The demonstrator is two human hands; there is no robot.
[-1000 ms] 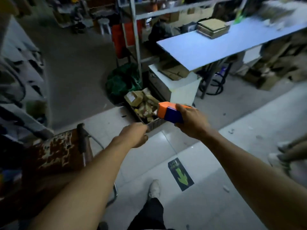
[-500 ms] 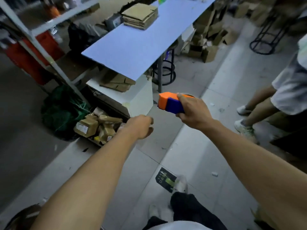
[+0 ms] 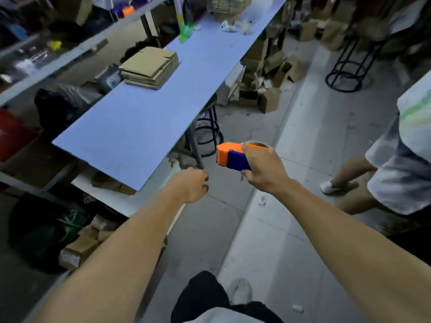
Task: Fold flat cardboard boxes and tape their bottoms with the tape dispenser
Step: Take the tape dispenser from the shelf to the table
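View has swung since second ago: blue tabletop [image 3: 130, 127] now fills 10 o'clock, flat box stack [image 3: 150, 67] on it at 11 o'clock. Right hand [image 3: 262, 169] grips orange-blue dispenser [image 3: 231, 157], centre. Left hand [image 3: 190, 185] curled, holding nothing, near tabletop corner. Bystander at 3 o'clock. Judgement: approaching stack; no box folded yet.

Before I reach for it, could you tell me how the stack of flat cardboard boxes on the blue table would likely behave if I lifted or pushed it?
The stack of flat cardboard boxes looks loose and unbanded, so pushing would probably make the upper sheets slide askew on the blue table. The layers are thin and flattened, so a single box is probably light and slightly bendy. Lifted whole, the stack would likely need both hands to stay aligned.
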